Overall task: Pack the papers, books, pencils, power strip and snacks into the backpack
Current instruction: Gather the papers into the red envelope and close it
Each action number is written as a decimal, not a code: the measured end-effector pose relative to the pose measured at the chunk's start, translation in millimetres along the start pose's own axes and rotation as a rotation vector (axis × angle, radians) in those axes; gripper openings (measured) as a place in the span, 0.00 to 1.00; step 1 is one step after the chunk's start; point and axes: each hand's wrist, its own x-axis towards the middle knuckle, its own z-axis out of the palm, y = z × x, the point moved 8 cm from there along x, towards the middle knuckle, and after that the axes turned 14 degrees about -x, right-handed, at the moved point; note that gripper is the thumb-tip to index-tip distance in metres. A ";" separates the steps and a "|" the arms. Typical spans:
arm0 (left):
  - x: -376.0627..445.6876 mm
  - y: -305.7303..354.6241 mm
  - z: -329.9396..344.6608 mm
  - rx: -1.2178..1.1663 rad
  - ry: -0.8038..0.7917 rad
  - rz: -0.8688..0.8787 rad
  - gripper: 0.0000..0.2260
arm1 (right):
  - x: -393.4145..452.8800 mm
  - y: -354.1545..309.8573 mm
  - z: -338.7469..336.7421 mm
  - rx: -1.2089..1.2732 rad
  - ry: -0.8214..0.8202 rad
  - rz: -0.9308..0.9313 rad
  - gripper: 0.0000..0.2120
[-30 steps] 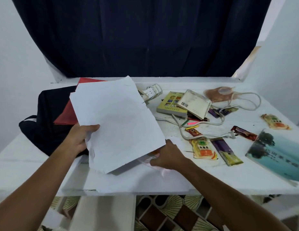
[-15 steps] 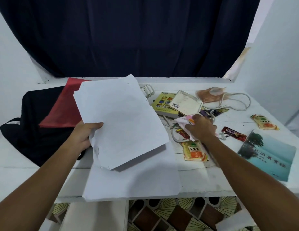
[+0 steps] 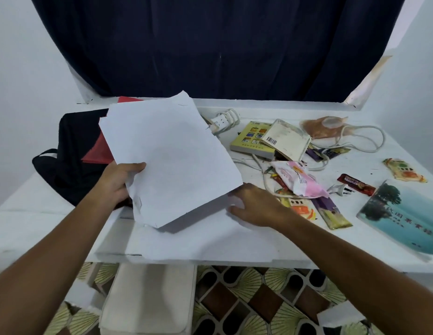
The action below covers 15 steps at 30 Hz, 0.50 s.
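Gathering papers: your left hand [image 3: 116, 183] grips white sheets [image 3: 170, 155] above the desk's [image 3: 355, 247] front edge; right-hand fingers [image 3: 234, 210] spread flat on another sheet [image 3: 210, 243]. Next, lift it; backpack [image 3: 72, 151] waits far-left.

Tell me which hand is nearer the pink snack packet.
Right. The right hand lies just front-left of the pink snack packet; the left hand grips the paper sheets well to its left.

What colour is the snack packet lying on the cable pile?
Pink and white, with a small orange patch, the snack packet shows best in the head view.
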 end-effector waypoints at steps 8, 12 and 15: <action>-27.5 -5.8 -52.1 0.013 0.052 -0.037 0.18 | -28.6 -76.0 81.6 -0.260 -0.093 -0.298 0.47; -33.0 -8.0 -67.2 0.025 0.067 -0.042 0.14 | -28.0 -83.9 85.0 -0.363 -0.071 -0.330 0.39; -34.0 -1.0 -73.3 0.036 0.082 -0.038 0.14 | -33.0 -85.3 71.8 -0.304 -0.080 -0.356 0.28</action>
